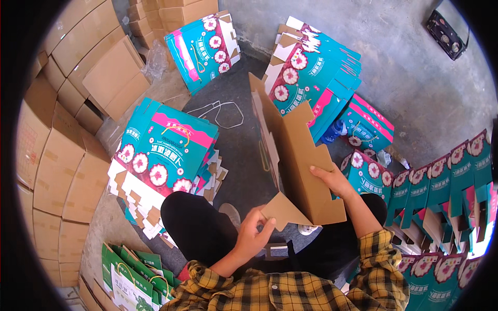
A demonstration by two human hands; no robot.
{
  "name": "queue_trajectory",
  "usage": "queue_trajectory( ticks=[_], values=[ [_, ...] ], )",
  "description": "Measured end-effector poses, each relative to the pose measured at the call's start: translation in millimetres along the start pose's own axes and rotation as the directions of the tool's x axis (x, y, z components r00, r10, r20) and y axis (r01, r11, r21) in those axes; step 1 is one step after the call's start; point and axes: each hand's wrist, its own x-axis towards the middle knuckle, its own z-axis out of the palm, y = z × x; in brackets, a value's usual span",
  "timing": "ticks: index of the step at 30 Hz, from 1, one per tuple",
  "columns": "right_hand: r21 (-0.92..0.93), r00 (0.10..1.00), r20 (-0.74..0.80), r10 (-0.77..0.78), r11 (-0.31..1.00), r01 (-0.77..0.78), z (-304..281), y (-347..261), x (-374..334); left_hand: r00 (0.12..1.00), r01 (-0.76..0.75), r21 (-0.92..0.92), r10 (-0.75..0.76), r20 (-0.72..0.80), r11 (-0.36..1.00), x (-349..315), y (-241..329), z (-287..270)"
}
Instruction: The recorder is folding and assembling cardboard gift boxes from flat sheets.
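A partly folded cardboard gift box (303,155) stands between my knees, its plain brown inside toward me and a cord handle on its printed outer side. My left hand (254,232) pinches a brown flap at the box's near left corner between thumb and fingers. On the other side, my right hand (332,179) grips the notched upper edge of the right wall, thumb inside. To the left lies a stack of flat printed boxes (171,140) in teal, pink and white with cord handles.
More flat teal boxes (311,78) lean against the far wall, beside another flat box (203,49). Folded boxes (441,181) stand in rows at right. Brown cartons (62,171) are piled at left, with green bags (137,277) below. A white cord (223,111) lies on the floor.
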Motion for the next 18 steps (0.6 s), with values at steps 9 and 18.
queue_trajectory(
  ticks=[9,18],
  values=[
    [-0.530,0.905,0.374,-0.203,0.754,0.388,1.7,-77.4,-27.3,0.840,-0.250,0.847,0.541,-0.052,0.469,79.2,105.8,-108.3],
    [-0.649,0.655,0.722,-0.224,0.109,0.753,-15.5,-105.4,-5.3,0.717,-0.154,0.601,-0.329,0.614,0.785,137.4,70.3,-108.6]
  ],
)
